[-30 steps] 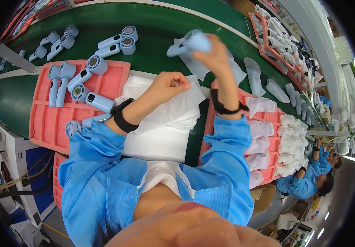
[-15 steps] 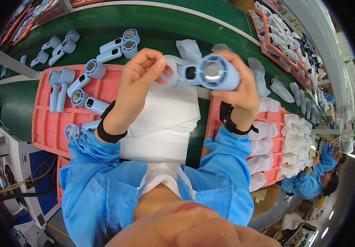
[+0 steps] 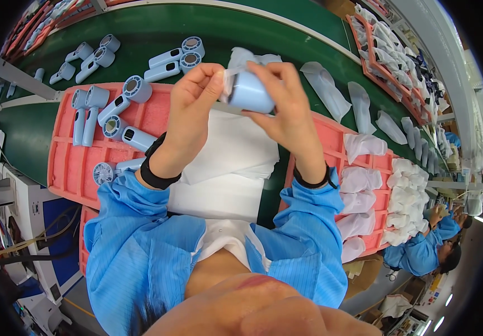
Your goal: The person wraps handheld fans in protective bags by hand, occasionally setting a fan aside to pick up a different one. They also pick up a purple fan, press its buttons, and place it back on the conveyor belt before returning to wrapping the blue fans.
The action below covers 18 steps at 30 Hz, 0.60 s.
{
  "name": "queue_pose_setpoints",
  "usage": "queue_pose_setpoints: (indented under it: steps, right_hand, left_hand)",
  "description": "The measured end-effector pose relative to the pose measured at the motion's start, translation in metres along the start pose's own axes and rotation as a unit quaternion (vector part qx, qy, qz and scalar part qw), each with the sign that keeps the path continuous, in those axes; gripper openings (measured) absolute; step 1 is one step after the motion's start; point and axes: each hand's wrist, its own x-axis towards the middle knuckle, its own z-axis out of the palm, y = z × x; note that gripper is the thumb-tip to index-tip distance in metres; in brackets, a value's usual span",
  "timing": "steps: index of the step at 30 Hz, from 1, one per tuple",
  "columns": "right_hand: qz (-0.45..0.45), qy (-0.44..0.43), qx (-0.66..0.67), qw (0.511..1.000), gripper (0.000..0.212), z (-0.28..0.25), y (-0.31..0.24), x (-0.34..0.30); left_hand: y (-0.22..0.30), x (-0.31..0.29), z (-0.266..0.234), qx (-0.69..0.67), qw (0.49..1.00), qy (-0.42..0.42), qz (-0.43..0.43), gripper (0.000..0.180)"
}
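My right hand (image 3: 287, 106) grips the round head of a light-blue handheld fan (image 3: 251, 94), held up above the far end of a stack of white sheets (image 3: 224, 151). Pinched between the thumb and fingers of my left hand (image 3: 196, 98) is the edge of a translucent white bag (image 3: 228, 83). The bag's mouth meets the fan at its handle side, so most of the handle is hidden by bag and fingers. Just behind the fan, more translucent bags (image 3: 243, 57) lie on the green belt.
At left, a pink tray (image 3: 62, 162) carries several bare blue fans (image 3: 136, 88); more fans (image 3: 163, 71) lie on the green belt (image 3: 224, 28). A second pink tray (image 3: 331, 131) at right holds several bagged fans (image 3: 364, 179). Loose bags (image 3: 326, 89) lie beyond it. Another person (image 3: 420, 252) works at far right.
My right hand has brought the fan left and closer to my left hand, turning its head so the round front no longer faces me. The bag now covers the handle end.
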Motion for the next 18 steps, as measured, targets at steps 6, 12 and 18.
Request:
queue_pose_setpoints:
  steps: [6, 12, 18]
  right_hand:
    - [0.002, 0.027, -0.020, 0.999, 0.069, 0.016, 0.006, 0.001]
    - [0.037, 0.181, -0.050, 0.981, 0.064, 0.023, 0.034, 0.006]
    - [0.144, 0.092, 0.222, 0.960, 0.058, 0.023, 0.010, 0.000]
  left_hand:
    - [-0.002, -0.004, 0.007, 0.456, 0.822, -0.009, 0.340, 0.028]
    - [-0.013, -0.002, 0.016, 0.461, 0.820, -0.040, 0.336, 0.039]
    - [0.001, 0.008, 0.012, 0.478, 0.836, 0.006, 0.269, 0.039]
